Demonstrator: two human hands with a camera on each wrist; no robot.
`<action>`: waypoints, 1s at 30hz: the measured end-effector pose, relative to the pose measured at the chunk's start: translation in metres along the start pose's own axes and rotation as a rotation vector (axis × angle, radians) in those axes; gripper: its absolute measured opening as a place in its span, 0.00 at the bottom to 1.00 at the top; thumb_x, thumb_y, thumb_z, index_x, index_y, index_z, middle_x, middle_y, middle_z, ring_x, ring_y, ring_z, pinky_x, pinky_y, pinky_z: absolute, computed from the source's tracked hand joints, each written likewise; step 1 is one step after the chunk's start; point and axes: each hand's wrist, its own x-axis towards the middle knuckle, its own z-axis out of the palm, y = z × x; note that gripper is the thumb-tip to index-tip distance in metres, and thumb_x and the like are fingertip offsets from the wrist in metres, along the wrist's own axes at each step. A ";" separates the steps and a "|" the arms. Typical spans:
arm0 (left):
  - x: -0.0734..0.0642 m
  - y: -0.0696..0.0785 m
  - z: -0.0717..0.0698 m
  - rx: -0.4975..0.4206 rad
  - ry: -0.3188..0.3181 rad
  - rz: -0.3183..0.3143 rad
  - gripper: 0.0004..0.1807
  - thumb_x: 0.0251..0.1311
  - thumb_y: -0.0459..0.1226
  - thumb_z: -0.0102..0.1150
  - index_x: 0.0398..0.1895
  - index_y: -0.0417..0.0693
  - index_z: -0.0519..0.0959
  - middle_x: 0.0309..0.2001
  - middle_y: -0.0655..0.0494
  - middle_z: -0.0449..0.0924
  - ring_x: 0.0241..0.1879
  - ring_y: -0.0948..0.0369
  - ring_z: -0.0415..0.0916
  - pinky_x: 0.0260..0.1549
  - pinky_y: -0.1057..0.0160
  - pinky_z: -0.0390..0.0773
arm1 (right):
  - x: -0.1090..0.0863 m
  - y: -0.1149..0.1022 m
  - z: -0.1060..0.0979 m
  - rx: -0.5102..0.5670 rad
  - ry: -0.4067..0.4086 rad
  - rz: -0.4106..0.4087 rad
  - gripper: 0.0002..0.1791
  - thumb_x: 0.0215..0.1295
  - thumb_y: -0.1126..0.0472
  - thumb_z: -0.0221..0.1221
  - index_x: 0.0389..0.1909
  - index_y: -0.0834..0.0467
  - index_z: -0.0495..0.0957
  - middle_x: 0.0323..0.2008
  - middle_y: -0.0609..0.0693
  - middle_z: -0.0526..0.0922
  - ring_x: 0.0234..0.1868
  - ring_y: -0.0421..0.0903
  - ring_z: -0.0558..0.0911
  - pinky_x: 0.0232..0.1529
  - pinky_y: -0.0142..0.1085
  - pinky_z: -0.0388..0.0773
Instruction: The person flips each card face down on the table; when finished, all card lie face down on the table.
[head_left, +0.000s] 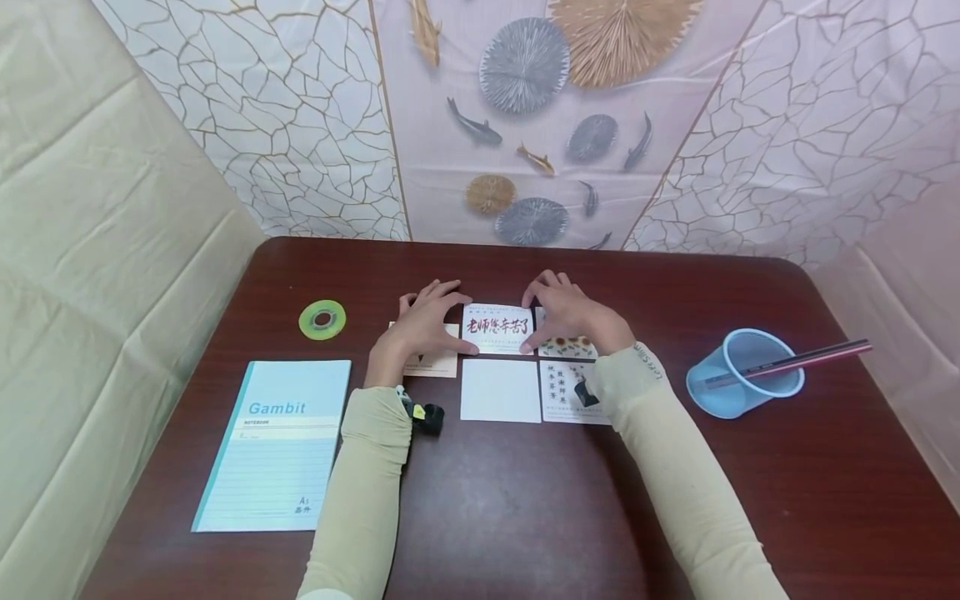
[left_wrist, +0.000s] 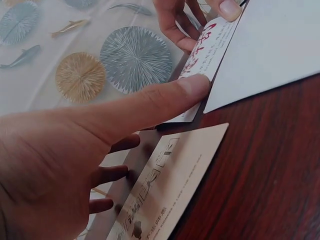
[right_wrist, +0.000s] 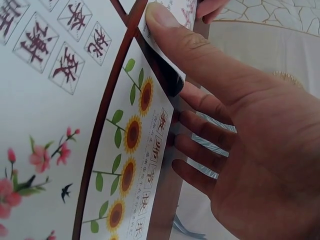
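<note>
A white card with red handwritten-style characters [head_left: 498, 327] lies in the middle of the back row of cards. My left hand [head_left: 424, 323] grips its left side, thumb at the near corner and index finger at the far one. On the opposite side my right hand [head_left: 572, 312] holds it the same way; the right wrist view shows that edge raised and bent. Under my left hand is a beige card [left_wrist: 170, 180]. Beneath the right hand lies a sunflower card [right_wrist: 127, 150]. Nearer me are a blank white card [head_left: 500, 390] and a card with pink blossoms [right_wrist: 50, 110].
A blue-and-white notebook [head_left: 273, 446] lies at the left, with a green ring-shaped roll [head_left: 322, 320] beyond it. To the right, a light blue mesh cup [head_left: 723, 379] leans over with dark pencils [head_left: 813, 358] in it. A patterned cloth hangs behind the table.
</note>
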 end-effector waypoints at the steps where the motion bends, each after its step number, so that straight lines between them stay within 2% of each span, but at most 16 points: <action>1: 0.000 0.000 0.000 -0.004 0.003 0.003 0.46 0.42 0.59 0.75 0.67 0.56 0.71 0.76 0.53 0.51 0.75 0.48 0.40 0.62 0.40 0.46 | -0.001 0.000 0.000 0.002 0.003 0.002 0.39 0.40 0.42 0.78 0.52 0.56 0.74 0.63 0.54 0.60 0.60 0.54 0.59 0.63 0.51 0.58; 7: 0.003 0.005 0.000 0.007 0.023 0.023 0.44 0.41 0.57 0.77 0.64 0.53 0.72 0.75 0.53 0.53 0.74 0.48 0.43 0.62 0.41 0.46 | -0.003 0.003 0.003 0.008 0.025 -0.003 0.42 0.40 0.42 0.78 0.54 0.56 0.73 0.63 0.55 0.61 0.60 0.54 0.59 0.63 0.52 0.57; 11: 0.004 0.008 0.002 -0.007 0.037 0.043 0.45 0.42 0.55 0.77 0.64 0.53 0.68 0.74 0.56 0.55 0.74 0.51 0.44 0.62 0.43 0.45 | -0.005 0.005 0.007 0.016 0.043 0.009 0.47 0.41 0.41 0.77 0.62 0.55 0.69 0.64 0.55 0.62 0.61 0.54 0.59 0.65 0.54 0.55; 15: 0.004 0.012 0.003 -0.030 0.029 0.053 0.47 0.40 0.53 0.79 0.64 0.53 0.64 0.73 0.57 0.56 0.74 0.54 0.45 0.62 0.45 0.46 | -0.006 0.006 0.010 0.025 0.055 0.019 0.48 0.43 0.42 0.77 0.64 0.54 0.67 0.65 0.54 0.62 0.63 0.54 0.59 0.65 0.54 0.56; 18: 0.002 0.013 0.002 -0.024 0.028 0.051 0.49 0.38 0.52 0.80 0.63 0.52 0.64 0.71 0.57 0.59 0.72 0.54 0.50 0.61 0.45 0.47 | -0.005 0.006 0.011 0.027 0.064 0.007 0.47 0.42 0.42 0.77 0.63 0.54 0.68 0.64 0.54 0.63 0.63 0.54 0.60 0.65 0.54 0.57; 22: 0.002 0.014 0.002 -0.023 0.038 0.067 0.49 0.40 0.51 0.80 0.65 0.50 0.63 0.68 0.56 0.62 0.68 0.54 0.55 0.60 0.46 0.48 | -0.010 0.009 0.011 0.028 0.088 -0.009 0.47 0.44 0.41 0.76 0.64 0.53 0.68 0.64 0.55 0.66 0.67 0.57 0.60 0.67 0.57 0.52; 26: 0.002 0.014 0.001 -0.050 0.043 0.076 0.50 0.40 0.51 0.79 0.67 0.50 0.63 0.69 0.57 0.62 0.67 0.55 0.57 0.60 0.46 0.49 | -0.021 0.011 0.012 0.068 0.117 -0.030 0.51 0.44 0.40 0.75 0.68 0.53 0.65 0.66 0.55 0.65 0.70 0.57 0.59 0.68 0.60 0.47; 30: 0.000 0.012 -0.002 -0.082 0.045 0.082 0.50 0.40 0.51 0.79 0.67 0.50 0.64 0.69 0.57 0.62 0.67 0.55 0.57 0.60 0.46 0.50 | -0.030 0.013 0.012 0.092 0.146 -0.097 0.54 0.43 0.38 0.75 0.69 0.54 0.63 0.68 0.55 0.63 0.69 0.55 0.59 0.67 0.59 0.50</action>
